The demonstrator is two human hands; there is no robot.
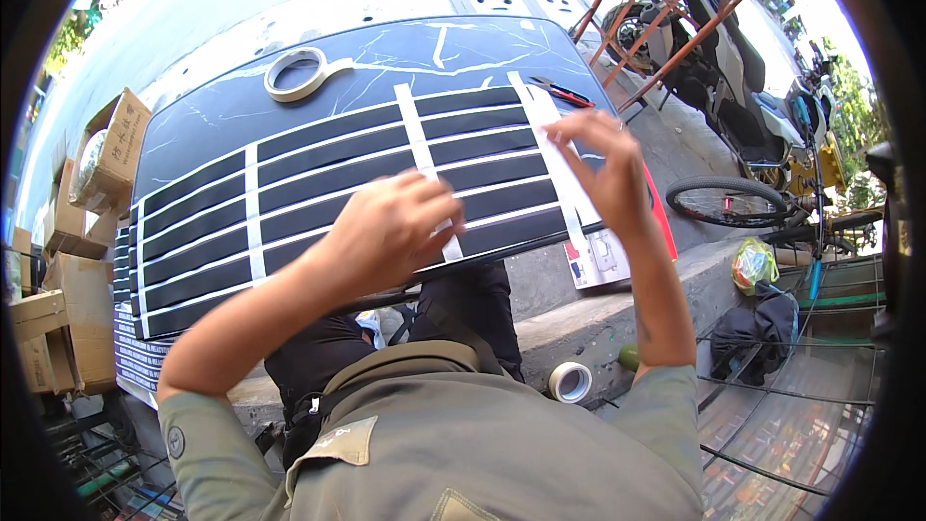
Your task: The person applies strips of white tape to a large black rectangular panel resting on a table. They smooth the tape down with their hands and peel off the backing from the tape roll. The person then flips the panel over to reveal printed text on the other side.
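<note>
A dark marbled board point(222, 106) lies across my lap, covered with rows of black strips point(328, 150) held down by white tape bands. My left hand point(391, 227) rests on the middle white tape band point(417, 130), fingers curled and pressing near the board's front edge. My right hand point(603, 169) presses its fingertips on the right white tape band point(540, 121), near the board's right end. Neither hand grips a loose object.
A roll of masking tape point(299, 74) and a red-handled cutter point(561, 92) lie on the board's far side. Another tape roll point(570, 382) sits on the concrete step below. Cardboard boxes point(101, 159) stack at left; a motorbike point(733, 77), bicycle wheel point(725, 201) and rusty frame at right.
</note>
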